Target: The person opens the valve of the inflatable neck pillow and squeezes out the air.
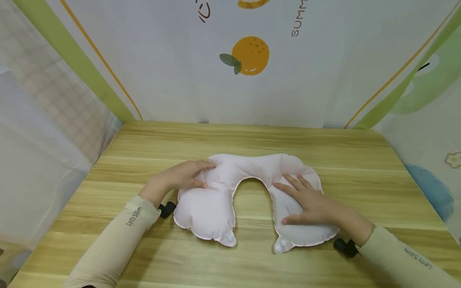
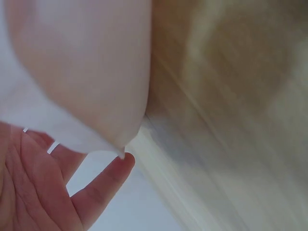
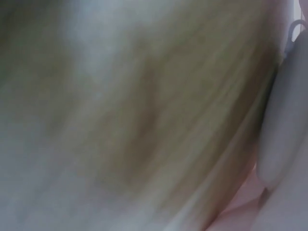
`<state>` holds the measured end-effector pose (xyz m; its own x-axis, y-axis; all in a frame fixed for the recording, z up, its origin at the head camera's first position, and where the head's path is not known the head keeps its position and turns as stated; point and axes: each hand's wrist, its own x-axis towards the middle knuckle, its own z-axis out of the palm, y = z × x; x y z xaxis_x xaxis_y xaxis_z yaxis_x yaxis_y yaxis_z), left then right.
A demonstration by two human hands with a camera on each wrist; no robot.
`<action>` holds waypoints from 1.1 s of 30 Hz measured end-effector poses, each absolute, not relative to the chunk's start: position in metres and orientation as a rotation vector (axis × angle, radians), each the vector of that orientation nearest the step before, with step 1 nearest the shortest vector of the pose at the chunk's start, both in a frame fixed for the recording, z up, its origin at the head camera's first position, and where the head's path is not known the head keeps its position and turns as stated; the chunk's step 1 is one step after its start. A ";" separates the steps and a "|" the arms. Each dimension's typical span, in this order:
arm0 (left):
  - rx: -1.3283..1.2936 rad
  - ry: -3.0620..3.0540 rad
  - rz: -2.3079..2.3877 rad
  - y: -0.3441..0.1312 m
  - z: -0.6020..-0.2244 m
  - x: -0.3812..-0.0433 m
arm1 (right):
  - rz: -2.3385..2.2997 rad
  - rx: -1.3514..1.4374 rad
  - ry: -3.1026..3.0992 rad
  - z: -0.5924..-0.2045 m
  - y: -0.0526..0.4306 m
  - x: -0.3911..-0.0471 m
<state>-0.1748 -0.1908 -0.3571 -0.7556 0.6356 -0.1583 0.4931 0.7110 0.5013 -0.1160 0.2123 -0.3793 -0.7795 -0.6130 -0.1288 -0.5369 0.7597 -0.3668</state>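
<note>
A pale pink inflatable neck pillow (image 1: 205, 208) lies puffed up in a U shape, its two ends toward me. Each end has a small tab with a round snap (image 1: 283, 243). My left hand (image 1: 183, 176) rests at the outer upper edge of the left arm, thumb and fingers apart on the fabric. From the left wrist view, the fingers (image 2: 103, 190) reach along the pillow's edge, one fingertip right at its seam. With fingers spread, my right hand (image 1: 311, 204) lies over the right arm of the pillow. The right wrist view is mostly blurred.
The pillow lies on a wood-grain table (image 1: 151, 248). Behind it hangs a white printed curtain (image 1: 173, 72) with an orange on it, and more printed cloth hangs at both sides. A black wrist mount (image 1: 346, 247) sits at each sleeve cuff.
</note>
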 end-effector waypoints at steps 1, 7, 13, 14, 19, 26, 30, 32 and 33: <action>0.874 2.594 0.634 -0.190 -0.357 -0.175 | -0.455 -0.898 2.713 -0.380 0.212 -0.116; 0.874 2.615 0.631 -0.192 -0.358 -0.176 | -0.436 -0.873 2.724 -0.382 0.212 -0.115; 0.878 2.614 0.626 -0.192 -0.359 -0.178 | -0.422 -0.857 2.730 -0.383 0.212 -0.116; 0.878 2.615 0.623 -0.192 -0.360 -0.178 | -0.418 -0.856 2.730 -0.383 0.212 -0.116; 0.873 2.616 0.610 -0.193 -0.361 -0.178 | -0.404 -0.844 2.731 -0.383 0.212 -0.117; 0.856 2.617 0.606 -0.193 -0.364 -0.178 | -0.408 -0.827 2.717 -0.384 0.212 -0.117; 0.857 2.611 0.609 -0.193 -0.364 -0.178 | -0.411 -0.812 2.706 -0.383 0.211 -0.117; 0.861 2.607 0.609 -0.193 -0.363 -0.177 | -0.413 -0.806 2.700 -0.383 0.211 -0.117; 0.864 2.607 0.607 -0.192 -0.363 -0.177 | -0.415 -0.807 2.699 -0.383 0.211 -0.116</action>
<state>-0.1773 -0.1925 -0.3633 -0.7628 0.6237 -0.1706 0.4842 0.7258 0.4887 -0.1164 0.2114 -0.3826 -0.7998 -0.5679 -0.1944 -0.4832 0.8013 -0.3527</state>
